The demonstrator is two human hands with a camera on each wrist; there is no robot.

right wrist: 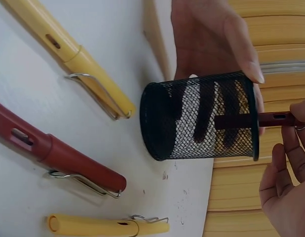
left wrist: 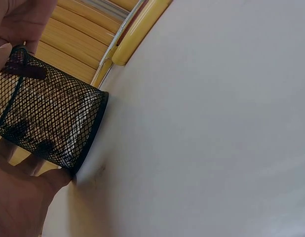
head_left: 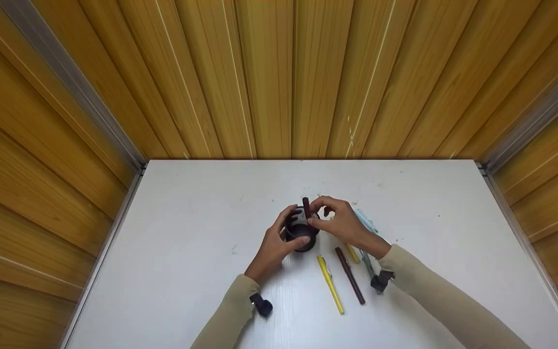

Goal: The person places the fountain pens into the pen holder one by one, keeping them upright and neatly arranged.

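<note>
A black mesh pen cup (head_left: pixel 301 233) stands on the white table (head_left: pixel 187 252). My left hand (head_left: pixel 283 234) grips the cup, fingers curled round its side. My right hand (head_left: pixel 326 216) pinches a dark red pen (head_left: pixel 306 207) by its upper end; the pen's lower part is inside the cup. The right wrist view shows the cup (right wrist: pixel 202 118), the pen (right wrist: pixel 263 120) passing its rim, my right hand's fingers (right wrist: pixel 285 182) beside it and the left hand (right wrist: pixel 207 34) behind. In the left wrist view the cup (left wrist: pixel 49 118) fills the left side, with my fingers (left wrist: pixel 19 197) against it.
Loose pens lie to the right of the cup: a yellow pen (head_left: pixel 330 284), a dark red pen (head_left: pixel 350 275), a second yellow pen (head_left: pixel 352 253) partly under my right wrist, and pale blue pens (head_left: pixel 367 224). Wood-panelled walls close the table's back and sides.
</note>
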